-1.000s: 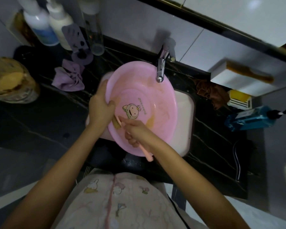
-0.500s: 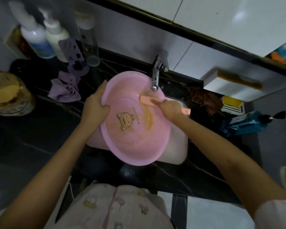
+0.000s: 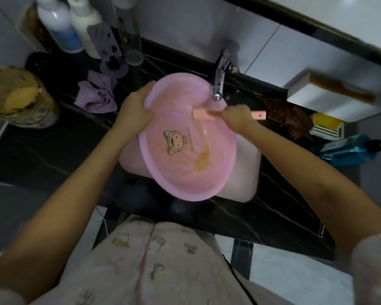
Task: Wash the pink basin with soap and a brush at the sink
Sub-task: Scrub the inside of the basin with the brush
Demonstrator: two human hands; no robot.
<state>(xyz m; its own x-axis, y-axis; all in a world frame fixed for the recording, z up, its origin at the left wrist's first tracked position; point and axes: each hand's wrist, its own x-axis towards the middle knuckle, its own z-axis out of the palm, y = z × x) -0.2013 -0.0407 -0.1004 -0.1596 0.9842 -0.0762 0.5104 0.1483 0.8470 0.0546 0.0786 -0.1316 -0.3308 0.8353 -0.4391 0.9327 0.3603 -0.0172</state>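
Nearest: a pale printed garment at the bottom edge, both bare forearms reaching fwd over it; next the dark marbled tabletop w/ the white sink set into it.

The pink basin lies tilted across the sink, near rim low over the front edge, far rim raised toward the tap; tipped that way, I'd say, so the inside faces the person & runoff drains into the sink. An orange-yellow streak runs down the inner wall just right of the cartoon print; prob. soap, though the dim light doesn't settle it.

Left hand holds the basin's left rim, fingers curled over the edge; it acts as the brace, so the basin won't slide or spin under the scrubbing. Right hand is clenched round the pink brush; brush head sits on the upper inner wall just below the spout, handle end poking out to the right. Scrub step in hand; rinse not yet done.

Beyond: purple cloth on the tabletop left of the basin; white bottles against the back wall; brown rag & blue bottle off to the right, all clear of the work.
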